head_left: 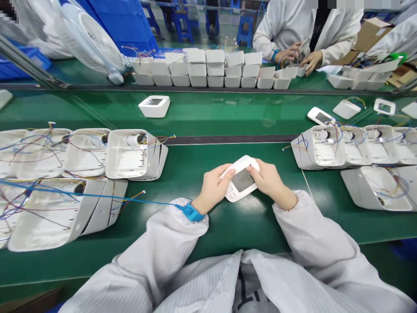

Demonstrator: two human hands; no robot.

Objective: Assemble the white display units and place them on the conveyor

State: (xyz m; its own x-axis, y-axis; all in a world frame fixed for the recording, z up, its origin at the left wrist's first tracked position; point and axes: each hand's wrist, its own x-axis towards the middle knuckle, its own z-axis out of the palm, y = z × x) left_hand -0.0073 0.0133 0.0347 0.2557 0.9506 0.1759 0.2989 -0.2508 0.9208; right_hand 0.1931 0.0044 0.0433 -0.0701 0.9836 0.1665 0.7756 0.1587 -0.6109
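Between my two hands is a white device with a grey screen [243, 180], held tilted above the green bench. My left hand [215, 184] is closed on its left edge, thumb on the front face. Around that wrist sits a blue strap [190, 212] with a blue cord running left. My right hand [269, 177] grips the device's upper right side, its thumb by the corner of the screen. The fingers behind the device are hidden.
Open white housings with loose wires [128, 154] line the left; more housings [329, 148] line the right. A white unit [154, 106] lies beyond the dark strip. Across the bench, a co-worker's hands [311, 61] work beside stacked white shells [215, 69]. A fan [94, 37] stands far left.
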